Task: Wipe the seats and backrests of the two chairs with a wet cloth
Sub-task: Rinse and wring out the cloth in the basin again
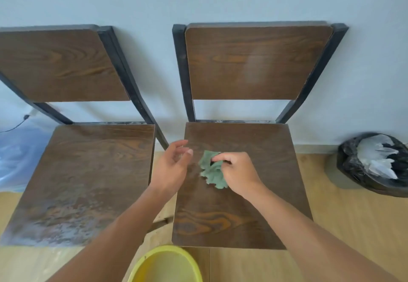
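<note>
Two brown wooden chairs with black frames stand side by side against the wall. The left chair's seat (pixel 88 175) shows a wet sheen near its front; its backrest (pixel 59 65) rises above. On the right chair's seat (pixel 242 215) lies a crumpled green cloth (pixel 210 169), below the backrest (pixel 254 63). My right hand (pixel 238 173) pinches the cloth's right side against the seat. My left hand (pixel 174 167) hovers just left of the cloth with fingers apart, holding nothing.
A yellow basin (pixel 167 266) sits on the wooden floor at the bottom, between my arms. A black bin bag (pixel 373 164) with white rubbish stands at the right by the wall. A bluish translucent plastic bag (pixel 15 153) lies at the far left.
</note>
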